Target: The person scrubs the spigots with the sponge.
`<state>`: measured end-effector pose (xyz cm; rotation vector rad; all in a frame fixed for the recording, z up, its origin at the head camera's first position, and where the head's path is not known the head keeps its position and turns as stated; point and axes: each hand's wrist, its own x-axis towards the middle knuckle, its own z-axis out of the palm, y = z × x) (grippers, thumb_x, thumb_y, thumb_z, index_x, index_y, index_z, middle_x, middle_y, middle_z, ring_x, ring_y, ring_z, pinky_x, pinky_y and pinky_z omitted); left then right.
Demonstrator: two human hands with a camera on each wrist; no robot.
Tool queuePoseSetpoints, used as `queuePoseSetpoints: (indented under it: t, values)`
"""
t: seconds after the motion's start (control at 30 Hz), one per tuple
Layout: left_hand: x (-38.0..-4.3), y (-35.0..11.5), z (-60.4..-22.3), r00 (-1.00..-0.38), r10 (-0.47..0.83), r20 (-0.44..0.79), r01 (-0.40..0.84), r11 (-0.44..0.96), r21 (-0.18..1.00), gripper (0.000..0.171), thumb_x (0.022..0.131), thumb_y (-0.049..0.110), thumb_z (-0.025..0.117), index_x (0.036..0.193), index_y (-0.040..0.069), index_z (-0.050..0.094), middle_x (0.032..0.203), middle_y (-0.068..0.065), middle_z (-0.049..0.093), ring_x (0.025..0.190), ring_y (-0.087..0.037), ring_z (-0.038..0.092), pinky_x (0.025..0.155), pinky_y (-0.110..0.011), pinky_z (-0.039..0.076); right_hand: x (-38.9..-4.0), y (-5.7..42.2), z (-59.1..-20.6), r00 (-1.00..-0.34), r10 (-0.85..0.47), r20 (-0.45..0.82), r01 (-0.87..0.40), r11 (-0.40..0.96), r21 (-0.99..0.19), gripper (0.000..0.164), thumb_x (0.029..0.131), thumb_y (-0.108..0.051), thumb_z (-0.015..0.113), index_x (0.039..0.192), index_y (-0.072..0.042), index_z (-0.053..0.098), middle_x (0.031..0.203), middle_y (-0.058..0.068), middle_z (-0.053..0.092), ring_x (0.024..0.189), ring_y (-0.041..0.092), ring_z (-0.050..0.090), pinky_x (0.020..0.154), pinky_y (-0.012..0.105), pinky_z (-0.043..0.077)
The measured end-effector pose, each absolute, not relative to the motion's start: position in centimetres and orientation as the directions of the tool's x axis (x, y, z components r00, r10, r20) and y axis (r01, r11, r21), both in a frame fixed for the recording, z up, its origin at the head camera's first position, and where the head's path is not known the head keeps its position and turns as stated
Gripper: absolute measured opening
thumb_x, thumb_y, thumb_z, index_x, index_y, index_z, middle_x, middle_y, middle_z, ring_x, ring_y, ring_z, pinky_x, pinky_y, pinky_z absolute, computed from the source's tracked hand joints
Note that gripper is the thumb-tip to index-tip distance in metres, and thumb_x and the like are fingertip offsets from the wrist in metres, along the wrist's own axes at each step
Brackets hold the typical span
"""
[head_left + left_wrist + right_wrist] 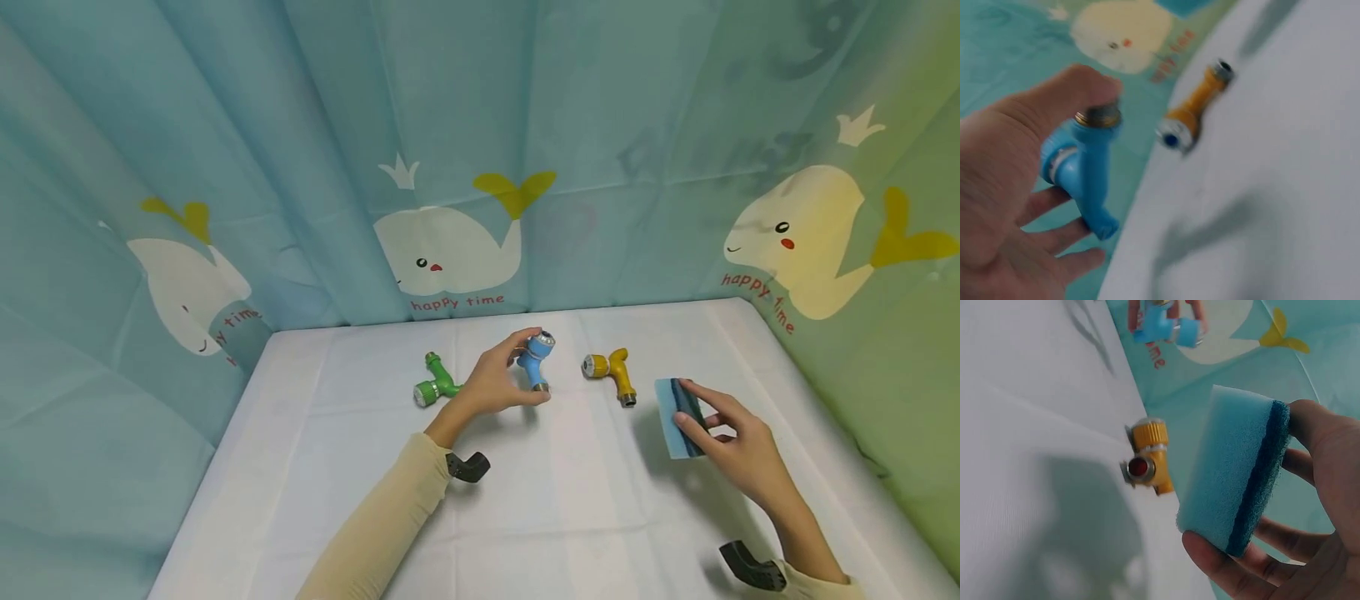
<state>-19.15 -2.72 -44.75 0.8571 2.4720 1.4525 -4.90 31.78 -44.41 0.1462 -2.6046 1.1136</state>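
Observation:
A blue faucet [533,360] is pinched between the thumb and fingers of my left hand [495,379], held a little above the table. In the left wrist view the thumb presses on the metal threaded end of this blue faucet [1088,169]. My right hand [742,442] grips a light blue sponge [675,421] with a dark blue scouring side, raised above the table. The right wrist view shows the sponge [1229,469] between thumb and fingertips. Between the hands lies a yellow faucet [617,375]. A green faucet [438,382] lies left of my left hand, partly hidden by it.
A white cloth covers the table [555,517]. Behind and on both sides hangs a blue-green curtain [315,183] printed with whales, meeting the table's back edge. Each wrist carries a black mount, one on the left sleeve [390,517].

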Motion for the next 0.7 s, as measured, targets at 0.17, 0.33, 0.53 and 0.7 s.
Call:
queuePoseSetpoints:
  t: [0.17, 0.33, 0.53, 0.7]
  values:
    - [-17.4, -4.4, -43.9, -0.851, 0.487, 0.195, 0.255, 0.061, 0.965, 0.094, 0.078, 0.001, 0.087, 0.157, 0.018, 0.040, 0.147, -0.020, 0.050, 0.135, -0.037, 0.053, 0.112, -0.048, 0.044, -5.3, 30.8, -44.3, -0.950, -0.006, 0.314, -0.234, 0.678, -0.696, 0.056, 0.095, -0.017, 0.077, 0.147, -0.022, 0.059, 0.134, 0.006, 0.061, 0.089, -0.004, 0.055, 0.061, 0.019, 0.052]
    - [-16.2, -5.4, -43.6, -0.851, 0.467, 0.240, 0.251, -0.041, 0.967, 0.091, 0.078, -0.001, 0.085, 0.155, 0.019, 0.041, 0.145, -0.018, 0.051, 0.135, -0.034, 0.053, 0.109, -0.042, 0.047, -5.5, 29.9, -44.1, -0.947, -0.025, 0.319, -0.255, 0.663, -0.703, 0.056, 0.095, -0.015, 0.077, 0.147, -0.022, 0.059, 0.135, 0.010, 0.061, 0.091, -0.001, 0.056, 0.063, 0.017, 0.052]
    - [-14.6, -6.1, -43.6, -0.834, 0.487, 0.259, 0.221, -0.135, 0.966, 0.094, 0.078, -0.001, 0.086, 0.157, 0.016, 0.037, 0.145, -0.019, 0.050, 0.137, -0.034, 0.050, 0.110, -0.041, 0.046, -6.6, 27.2, -42.8, -0.943, -0.072, 0.324, -0.306, 0.566, -0.766, 0.060, 0.095, -0.010, 0.075, 0.150, -0.022, 0.055, 0.138, 0.007, 0.059, 0.095, 0.005, 0.059, 0.071, 0.016, 0.055]
    - [-13.4, -6.1, -43.3, -0.813, 0.498, 0.302, 0.210, -0.233, 0.950, 0.098, 0.078, 0.008, 0.090, 0.159, 0.011, 0.033, 0.145, -0.019, 0.049, 0.136, -0.033, 0.050, 0.109, -0.042, 0.048, -8.6, 22.5, -41.0, -0.900, -0.173, 0.401, -0.435, 0.433, -0.790, 0.067, 0.092, -0.003, 0.077, 0.152, -0.020, 0.052, 0.140, 0.007, 0.057, 0.099, 0.018, 0.063, 0.077, 0.022, 0.059]
